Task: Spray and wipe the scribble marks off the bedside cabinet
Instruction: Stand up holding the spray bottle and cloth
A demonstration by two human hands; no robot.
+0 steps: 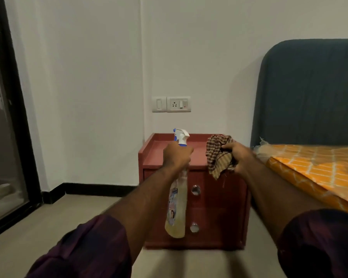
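A clear plastic spray bottle [176,207] of pale yellow liquid, topped by a white and blue trigger head, is gripped around its neck by the left hand [176,156], the fingers curled about it and the body of the bottle hanging below the fist. A crumpled brown and cream checked cloth [218,155] is clutched in the right hand [239,155], with part of the fabric bunched above the fingers and a corner drooping beneath them. The two hands are held apart, side by side at the same height, with both arms stretched forward.

Directly beyond and below both hands stands the small red wooden bedside cabinet [215,197], with a raised lip around its top and two round silver knobs on its drawer fronts. Whether scribble marks are present on its surface cannot be told.

Above the hands, a white switch and socket plate [171,104] is fixed to the wall. To the right of the right hand lie an orange patterned mattress [313,167] and a dark teal upholstered headboard [309,93].
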